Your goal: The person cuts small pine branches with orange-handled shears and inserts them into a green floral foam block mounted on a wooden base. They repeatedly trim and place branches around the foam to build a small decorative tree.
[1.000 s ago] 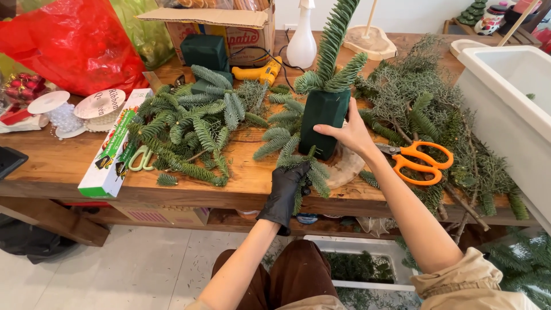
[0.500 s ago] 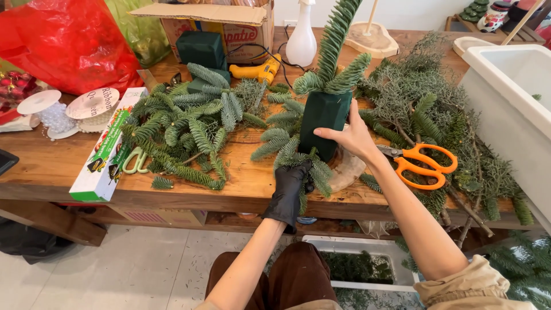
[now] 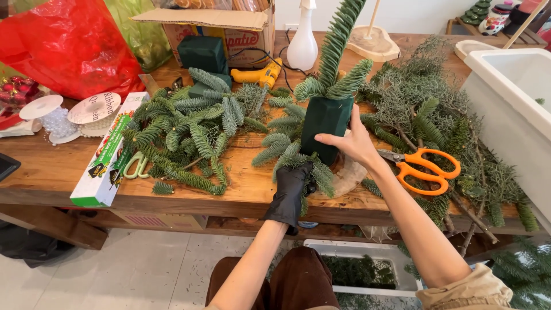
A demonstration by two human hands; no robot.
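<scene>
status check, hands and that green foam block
Left hand, black glove, pushing a fir sprig into the block's base. Right hand bare, steadying the foam block. Orange scissors lie beside it.

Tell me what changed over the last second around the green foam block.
Hardly anything. The gloved left hand still pushes a fir sprig into the foot of the foam block, and the bare right hand still steadies its side. The orange scissors lie where they were.
</scene>
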